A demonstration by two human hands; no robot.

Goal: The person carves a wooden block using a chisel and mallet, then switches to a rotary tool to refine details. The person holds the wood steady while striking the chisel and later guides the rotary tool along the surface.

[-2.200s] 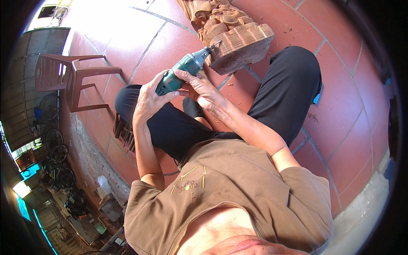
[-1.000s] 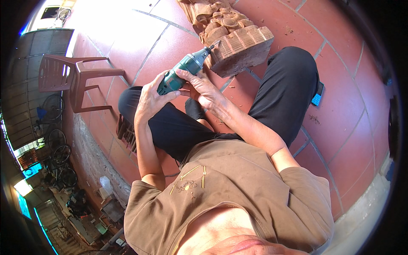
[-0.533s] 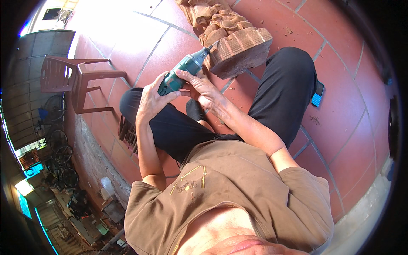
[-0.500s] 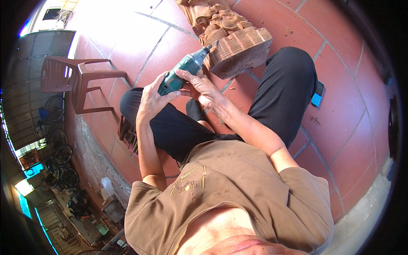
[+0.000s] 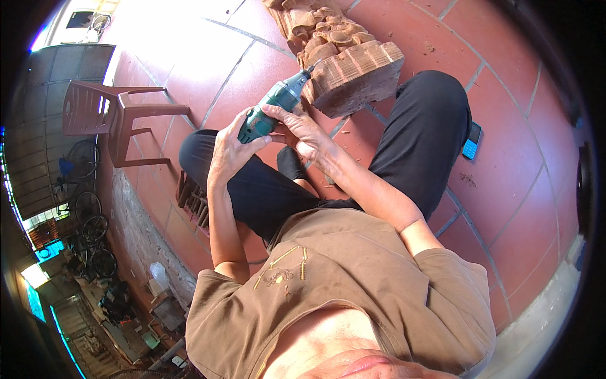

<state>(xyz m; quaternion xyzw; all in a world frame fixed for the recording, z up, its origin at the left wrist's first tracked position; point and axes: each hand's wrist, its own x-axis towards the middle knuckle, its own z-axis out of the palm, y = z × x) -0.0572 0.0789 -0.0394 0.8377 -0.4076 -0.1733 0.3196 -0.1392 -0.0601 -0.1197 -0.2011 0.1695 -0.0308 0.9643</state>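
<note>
A green and grey rotary tool [image 5: 278, 101] is held between my two hands, above my lap. My left hand [image 5: 231, 144] wraps round its rear end. Closed on the body from the other side, my right hand [image 5: 299, 131] has its thumb along the casing, and some of its fingers are hidden beneath. The tool's thin bit points up and right, close to the near end of a carved wooden sculpture [image 5: 344, 63] lying on the floor. Whether the bit touches the wood I cannot tell.
A brown plastic chair [image 5: 117, 120] stands on the left. Several wooden-handled tools [image 5: 192, 199] lie beside my left leg. On the tiled floor [image 5: 517, 158], a keypad phone [image 5: 472, 140] lies by my right knee, with wood shavings scattered about. Bicycles [image 5: 95, 227] stand at the far left.
The view has shifted very slightly. Both hands keep the same hold on the rotary tool, and the sculpture stays in place.
</note>
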